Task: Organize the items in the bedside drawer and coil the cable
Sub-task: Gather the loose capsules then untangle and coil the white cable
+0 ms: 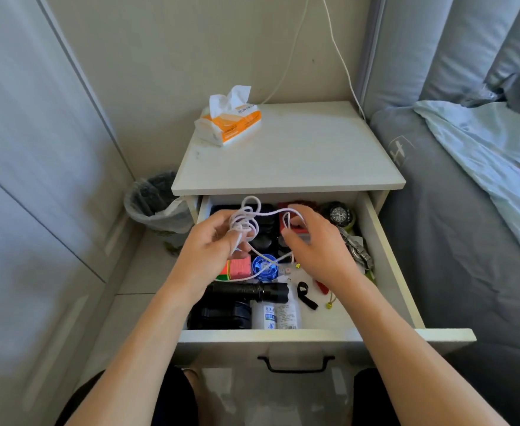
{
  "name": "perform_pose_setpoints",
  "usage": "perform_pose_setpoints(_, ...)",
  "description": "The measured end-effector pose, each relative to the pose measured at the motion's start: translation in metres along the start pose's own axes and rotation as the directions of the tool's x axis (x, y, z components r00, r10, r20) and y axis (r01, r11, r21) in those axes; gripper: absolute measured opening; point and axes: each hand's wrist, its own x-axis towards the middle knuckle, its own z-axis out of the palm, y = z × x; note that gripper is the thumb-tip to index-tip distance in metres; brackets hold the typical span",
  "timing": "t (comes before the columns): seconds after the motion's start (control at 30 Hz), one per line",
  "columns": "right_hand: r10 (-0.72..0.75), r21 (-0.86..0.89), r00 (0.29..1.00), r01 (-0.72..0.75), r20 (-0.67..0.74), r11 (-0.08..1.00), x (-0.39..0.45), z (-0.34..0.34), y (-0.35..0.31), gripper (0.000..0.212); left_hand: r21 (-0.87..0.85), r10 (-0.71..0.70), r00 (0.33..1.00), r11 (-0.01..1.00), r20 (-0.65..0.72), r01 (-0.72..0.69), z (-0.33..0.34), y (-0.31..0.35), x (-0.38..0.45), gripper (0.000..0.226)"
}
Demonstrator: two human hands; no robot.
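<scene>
Head view: both hands point(212, 241) point(317, 241) hold tangled cable point(254, 219) stretched left-right above drawer point(387, 256)

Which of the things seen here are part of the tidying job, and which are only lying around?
Part of the job:
white cable, held by left hand and right hand
open drawer
flashlight
black watch

Lying around:
tissue pack
trash bin
bed

Two hands point(212, 241), one cable point(254, 216), two watches point(340, 214), one flashlight point(249, 292), one tissue pack point(229, 126).
</scene>
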Motion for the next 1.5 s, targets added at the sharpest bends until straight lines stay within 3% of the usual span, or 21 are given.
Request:
perform_pose_setpoints(0.07, 0.015, 0.033, 1.0, -0.014, -0.011, 0.999, -0.005, -0.003, -0.002, 0.018, -0.216, -0.064, 0.996, 0.975, -0.058, 0.05, 0.002, 0.003, -0.006, 0.026)
perform_pose_setpoints(0.1, 0.018, 0.044, 1.0, -0.018, -0.012, 0.999, -0.009, -0.004, -0.003, 0.021, -0.277, -0.096, 0.992, 0.958, -0.08, 0.071, 0.0, 0.003, -0.009, 0.026)
perform_pose_setpoints(0.2, 0.026, 0.035, 1.0, -0.026, -0.003, 0.999, -0.016, -0.005, 0.001, 0.018, -0.312, -0.184, 0.976, 0.94, -0.114, 0.141, -0.003, -0.004, -0.014, 0.023)
perform_pose_setpoints(0.33, 0.076, -0.05, 0.991, -0.071, 0.114, 0.996, -0.022, -0.006, 0.005, 0.057, -0.294, -0.241, 0.96, 0.936, -0.144, 0.191, -0.006, -0.013, -0.014, 0.02)
perform_pose_setpoints(0.43, 0.146, -0.18, 0.986, -0.13, 0.076, 0.975, -0.023, -0.002, 0.007, 0.049, -0.013, -0.199, 0.952, 0.979, -0.234, 0.202, -0.015, -0.025, -0.008, 0.027)
perform_pose_setpoints(0.53, 0.224, -0.265, 0.974, -0.208, 0.031, 0.941, -0.023, 0.001, 0.008, 0.045, 0.183, -0.21, 0.965, 0.954, -0.156, 0.237, -0.023, -0.03, -0.005, 0.055)
perform_pose_setpoints(0.6, 0.23, -0.23, 0.955, -0.185, 0.188, 0.956, -0.025, 0.003, 0.009, 0.054, 0.22, -0.187, 0.979, 0.955, -0.08, 0.2, -0.023, -0.03, -0.005, 0.06)
perform_pose_setpoints(0.7, 0.182, -0.238, 0.866, -0.076, 0.465, 0.968, -0.031, 0.009, 0.005, 0.051, 0.472, -0.04, 0.998, 0.88, -0.045, 0.056, -0.022, -0.035, -0.006, 0.047)
perform_pose_setpoints(0.83, 0.104, -0.38, 0.887, 0.085, 0.449, 0.921, -0.03, 0.022, 0.006, 0.038, 0.59, 0.047, 0.998, 0.805, 0.03, -0.055, -0.018, -0.035, -0.012, 0.031)
perform_pose_setpoints(0.9, 0.083, -0.332, 0.901, 0.069, 0.425, 0.941, -0.028, 0.019, 0.005, 0.031, 0.659, 0.084, 0.986, 0.735, 0.143, -0.158, -0.017, -0.037, -0.017, 0.034)
perform_pose_setpoints(1.0, 0.049, -0.218, 0.913, 0.044, 0.406, 0.975, -0.032, 0.01, 0.002, 0.028, 0.79, 0.032, 0.948, 0.544, 0.316, -0.282, -0.011, -0.046, -0.02, 0.038)
perform_pose_setpoints(1.07, 0.054, -0.087, 0.929, -0.023, 0.365, 0.996, -0.036, 0.005, -0.001, 0.025, 0.835, -0.006, 0.942, 0.465, 0.336, -0.295, -0.004, -0.047, -0.021, 0.026)
perform_pose_setpoints(1.13, 0.085, 0.095, 0.958, -0.115, 0.275, 0.989, -0.039, -0.003, -0.003, 0.021, 0.851, 0.067, 0.946, 0.421, 0.316, -0.314, 0.003, -0.043, -0.019, 0.019)
perform_pose_setpoints(1.23, 0.118, 0.378, 0.985, -0.157, 0.125, 0.912, -0.046, -0.018, -0.009, 0.021, 0.788, 0.291, 0.934, 0.516, 0.207, -0.335, 0.005, -0.036, -0.02, 0.025)
perform_pose_setpoints(1.33, 0.152, 0.551, 0.983, -0.184, 0.103, 0.814, -0.053, -0.027, -0.009, 0.018, 0.702, 0.373, 0.925, 0.64, 0.073, -0.313, 0.002, -0.02, -0.024, 0.03)
perform_pose_setpoints(1.43, 0.148, 0.436, 0.985, -0.174, 0.093, 0.883, -0.058, -0.032, -0.002, 0.014, 0.575, 0.205, 0.978, 0.805, -0.033, -0.149, 0.004, 0.003, -0.029, 0.02)
perform_pose_setpoints(1.5, 0.121, 0.352, 0.983, -0.163, 0.14, 0.922, -0.059, -0.035, 0.001, 0.015, 0.326, -0.002, 0.999, 0.945, -0.042, 0.015, 0.01, 0.011, -0.032, 0.012)
